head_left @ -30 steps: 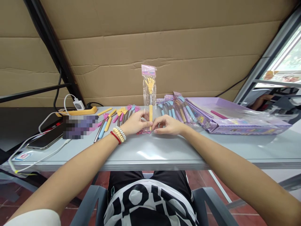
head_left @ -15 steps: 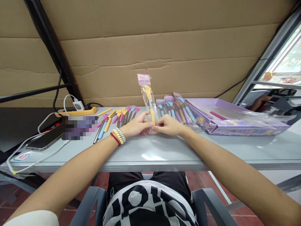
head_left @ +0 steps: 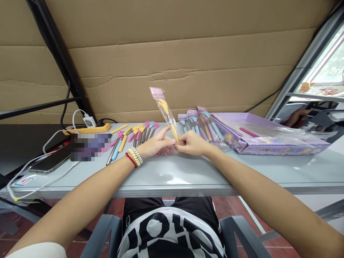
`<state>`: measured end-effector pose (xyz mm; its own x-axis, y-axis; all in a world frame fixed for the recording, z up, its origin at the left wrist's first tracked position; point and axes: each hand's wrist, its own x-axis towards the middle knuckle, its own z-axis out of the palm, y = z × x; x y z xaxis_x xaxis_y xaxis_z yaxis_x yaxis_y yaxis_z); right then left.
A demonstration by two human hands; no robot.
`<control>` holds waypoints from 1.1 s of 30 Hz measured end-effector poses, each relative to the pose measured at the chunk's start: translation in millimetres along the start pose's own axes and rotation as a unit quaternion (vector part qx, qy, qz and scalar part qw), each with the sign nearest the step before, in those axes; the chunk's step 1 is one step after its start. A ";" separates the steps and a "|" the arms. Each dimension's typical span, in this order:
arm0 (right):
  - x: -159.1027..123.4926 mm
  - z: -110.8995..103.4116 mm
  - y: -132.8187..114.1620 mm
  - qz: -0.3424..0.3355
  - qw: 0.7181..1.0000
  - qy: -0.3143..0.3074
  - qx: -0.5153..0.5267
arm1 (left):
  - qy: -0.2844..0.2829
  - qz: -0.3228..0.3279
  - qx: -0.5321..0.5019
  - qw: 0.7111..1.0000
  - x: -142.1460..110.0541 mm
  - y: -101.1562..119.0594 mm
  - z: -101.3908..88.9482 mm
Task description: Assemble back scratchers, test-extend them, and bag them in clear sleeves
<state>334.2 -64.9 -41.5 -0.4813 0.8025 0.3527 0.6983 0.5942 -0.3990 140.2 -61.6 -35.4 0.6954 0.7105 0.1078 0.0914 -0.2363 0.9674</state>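
Observation:
A yellow back scratcher [head_left: 163,106] with a hand-shaped head is inside a clear plastic bag [head_left: 168,115] with a pink header, tilted with its top to the left. My right hand [head_left: 194,142] pinches the bag's lower end near the yellow handle. My left hand [head_left: 158,142] is closed around the same lower end from the other side, its fingertips close to my right thumb. Loose back scratchers [head_left: 137,129] in yellow, pink and blue lie left of my hands. Just right of them lie bagged back scratchers [head_left: 196,125].
A purple cardboard box [head_left: 282,148] with clear plastic and a pink handle in it stands at the right. On the left are a phone [head_left: 51,157], white cables, and a yellow power strip [head_left: 99,128] with a white charger [head_left: 89,120]. Cardboard [head_left: 172,57] lines the back.
The bagged yellow back scratcher has tipped further left, its header moving left and slightly down. Both hands keep hold of its lower end in nearly the same place.

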 end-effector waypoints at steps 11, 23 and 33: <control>-1.8 -18.0 3.9 -0.003 0.997 -0.083 0.004 | -0.001 -0.007 0.027 1.000 0.6 2.7 -2.8; 0.4 -48.1 38.9 0.283 0.933 0.044 -0.217 | 0.026 0.020 0.238 0.971 1.3 1.0 -10.1; 4.0 -43.5 49.4 0.361 0.906 -0.007 -0.219 | 0.007 0.025 0.314 0.949 -0.2 2.4 -12.0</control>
<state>389.8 -34.7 -23.0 0.1811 0.9759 0.1218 0.9757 -0.1628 -0.1463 131.8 -54.3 -30.4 0.7007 0.6957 0.1584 0.4677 -0.6156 0.6343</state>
